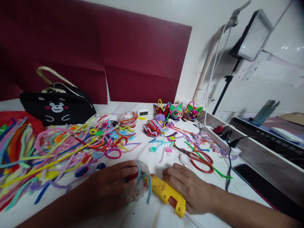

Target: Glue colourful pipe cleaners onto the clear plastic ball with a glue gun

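- Left hand [112, 183]: gripping a clear, rounded shell [140, 189], fuzzy blue stem [149, 190] curling out.
- Right hand [188, 186]: gripping a yellow plastic glue gun [163, 191] beside the shell.
- Beyond both: clock [142, 113] showing unreadable digits.

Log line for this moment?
left hand: holding clear piece | right hand: holding yellow glue gun, pointed at clear piece | light-blue pipe cleaner: at clear piece | scissors: beyond right hand

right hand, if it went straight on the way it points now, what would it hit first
Beyond the yellow glue gun it holds, the right hand would probably meet the clear piece in the left hand; depth is hard to judge.
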The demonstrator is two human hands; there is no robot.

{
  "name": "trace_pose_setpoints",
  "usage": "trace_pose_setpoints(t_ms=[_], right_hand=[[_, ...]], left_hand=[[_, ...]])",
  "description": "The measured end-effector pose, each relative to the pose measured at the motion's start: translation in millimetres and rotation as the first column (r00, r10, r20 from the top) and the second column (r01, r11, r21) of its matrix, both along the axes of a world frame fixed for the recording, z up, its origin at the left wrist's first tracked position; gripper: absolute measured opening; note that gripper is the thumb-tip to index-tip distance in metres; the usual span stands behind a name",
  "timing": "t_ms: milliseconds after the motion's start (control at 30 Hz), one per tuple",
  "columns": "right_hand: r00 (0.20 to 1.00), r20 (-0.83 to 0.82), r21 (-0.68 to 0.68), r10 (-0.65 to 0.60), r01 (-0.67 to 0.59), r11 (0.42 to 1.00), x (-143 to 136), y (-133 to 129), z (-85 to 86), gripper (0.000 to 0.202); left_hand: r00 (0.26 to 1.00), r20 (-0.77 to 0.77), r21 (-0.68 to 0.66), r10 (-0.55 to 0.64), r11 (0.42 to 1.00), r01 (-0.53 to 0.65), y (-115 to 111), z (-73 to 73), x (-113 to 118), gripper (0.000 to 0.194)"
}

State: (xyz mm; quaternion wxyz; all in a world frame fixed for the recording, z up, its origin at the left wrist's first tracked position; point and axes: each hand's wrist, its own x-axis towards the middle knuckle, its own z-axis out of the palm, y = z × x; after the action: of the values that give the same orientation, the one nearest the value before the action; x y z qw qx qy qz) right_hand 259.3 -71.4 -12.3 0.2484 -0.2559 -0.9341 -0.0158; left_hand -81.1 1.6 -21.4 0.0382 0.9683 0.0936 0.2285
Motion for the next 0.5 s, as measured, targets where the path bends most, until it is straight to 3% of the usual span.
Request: trace_pose_setpoints(t_ms=[167, 333, 500], right_hand=[[1.000, 0.016, -0.024, 0.006, -0.006, 1.000, 1.1, -1.1, -0.5, 0.027], [1.000, 0.024, -0.042, -0.003, 0.004, 0.999, 2.8, -2.1, -0.7, 0.031], [1.000, 0.012, -0.029, 0.004, -0.003, 1.000, 2.2, -3.6, 0.6, 0.038]], left_hand=[[0.993, 0.110, 0.182, -0.031, 0.983, 0.010, 0.1, -4.5, 3.5, 0.035], [0.994, 0.103, 0.213, -0.019, 0.977, -0.003, -1.9, -0.9, 6.6, 0.031], [0.996, 0.077, 0.206, -0.042, 0.978, 0.026, -0.6, 5.0, 5.4, 0.038]])
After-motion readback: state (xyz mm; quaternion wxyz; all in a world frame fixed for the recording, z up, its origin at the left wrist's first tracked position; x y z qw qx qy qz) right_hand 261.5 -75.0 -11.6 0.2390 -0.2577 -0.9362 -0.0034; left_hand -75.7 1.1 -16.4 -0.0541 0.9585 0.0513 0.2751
